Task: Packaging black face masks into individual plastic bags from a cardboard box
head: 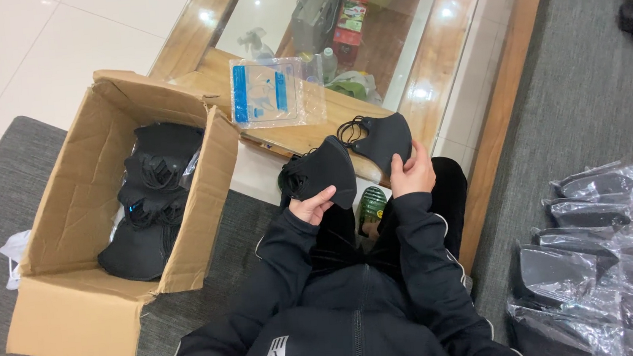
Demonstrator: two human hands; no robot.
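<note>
My left hand (pixel 313 204) grips a small stack of black face masks (pixel 323 171) by the lower edge. My right hand (pixel 411 171) holds a single black face mask (pixel 384 138) just to the right of the stack, its ear loops hanging at the top left. Both hands are in front of my lap, above my black-clad knees. An empty clear plastic bag with blue print (pixel 272 92) lies on the wooden table edge (pixel 305 135) just beyond the masks.
An open cardboard box (pixel 82 244) holding several black masks (pixel 152 200) sits on the grey cushion to my left. Several bagged black masks (pixel 605 252) lie on the grey cushion at right. A glass-topped table (pixel 364 29) stands ahead, with white floor tiles to the far left.
</note>
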